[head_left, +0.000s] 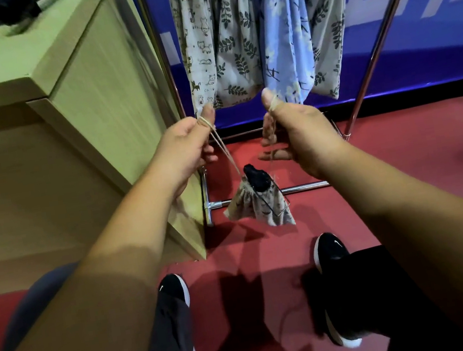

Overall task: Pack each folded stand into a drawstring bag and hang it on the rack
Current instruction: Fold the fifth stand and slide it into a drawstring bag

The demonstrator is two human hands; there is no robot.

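- Head view, looking down: a small leaf-print drawstring bag hangs in mid-air at the centre of the frame, above the floor and well below both hands.
- The black top of the folded stand sticks out of the gathered mouth of the bag.
- The drawstring runs up from the mouth in two taut lines, one to each hand.
- The left hand has the string looped over its raised thumb, fingers curled in below, gripping it.
- The right hand also has the string wound round its upright thumb; its fingers are loosely bent and point down-left.
- The two hands are level and held apart, just in front of the lower ends of the hung bags.
- A chrome rack stands behind, with a low bar across the floor and posts rising at left and right.
- Four filled bags hang from it across the top of the frame: a cat-print bag, a leaf-print bag, a blue bag and a second leaf-print bag.
- A pale wood bench fills the upper left, its side panel just beside the left rack post; dark blurred items lie on its top.
- The floor is red; a blue wall with white markings backs the rack.
- Black shoes show at the bottom centre.
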